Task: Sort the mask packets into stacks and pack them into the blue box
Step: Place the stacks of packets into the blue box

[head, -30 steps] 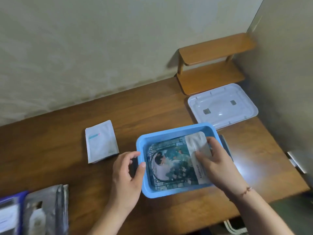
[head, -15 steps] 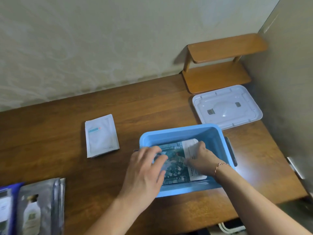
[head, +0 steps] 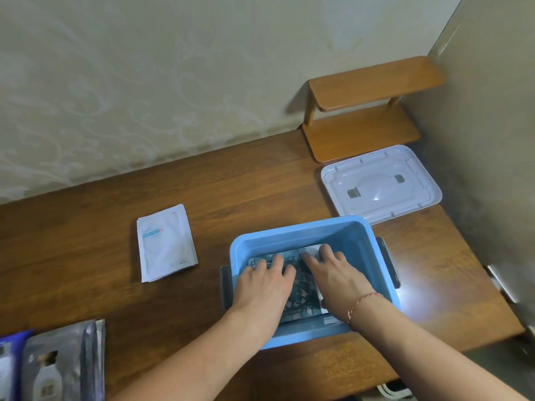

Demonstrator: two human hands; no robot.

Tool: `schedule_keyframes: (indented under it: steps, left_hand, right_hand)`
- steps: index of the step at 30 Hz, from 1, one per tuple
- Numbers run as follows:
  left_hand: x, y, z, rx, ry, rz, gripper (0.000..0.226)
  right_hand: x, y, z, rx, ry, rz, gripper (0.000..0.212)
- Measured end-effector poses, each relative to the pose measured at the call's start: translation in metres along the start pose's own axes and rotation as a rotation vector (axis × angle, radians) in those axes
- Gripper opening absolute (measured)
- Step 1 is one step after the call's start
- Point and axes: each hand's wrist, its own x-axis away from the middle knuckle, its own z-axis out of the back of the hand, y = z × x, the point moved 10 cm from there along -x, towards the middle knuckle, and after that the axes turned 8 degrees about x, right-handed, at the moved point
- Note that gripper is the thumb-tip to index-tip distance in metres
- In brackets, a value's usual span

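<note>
Pressing flat, open fingers (head: 276, 263) of both hands on the illustrated packets (head: 301, 290) in the blue box (head: 292, 231), you have the white stack (head: 166, 243) toward the worktop's left edge, nearer your left hand (head: 265, 286).

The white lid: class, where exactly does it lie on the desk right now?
In the head view the white lid lies on the desk's far right, between the wooden shelf and the blue box.
</note>
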Motion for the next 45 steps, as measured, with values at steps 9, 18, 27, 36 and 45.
schedule_keyframes:
  steps: [9, 18, 27, 36, 45]
  left_hand:
    - [0.012, 0.004, 0.009, 0.076, 0.012, -0.100, 0.067]
    - [0.169, -0.145, 0.039, 0.735, 0.753, 0.102, 0.048]
    - [0.327, -0.335, -0.100, 0.790, 0.829, 0.559, 0.044]
    - [0.362, -0.437, -0.183, 0.617, 0.605, 0.736, 0.067]
    - [0.352, -0.473, -0.229, 1.040, 0.574, 0.798, 0.061]
  right_hand:
    - [0.006, 0.000, 0.017, -0.015, 0.038, 0.063, 0.081]
    - [0.041, -0.161, 0.123, -0.834, 0.385, 0.422, 0.025]
    - [0.040, -0.428, 0.028, -1.077, -0.242, 0.458, 0.041]
    - [0.022, -0.564, -0.009, -1.618, -0.609, 0.097, 0.025]
    - [-0.025, -0.589, -0.078, -1.440, -0.537, -0.267, 0.050]
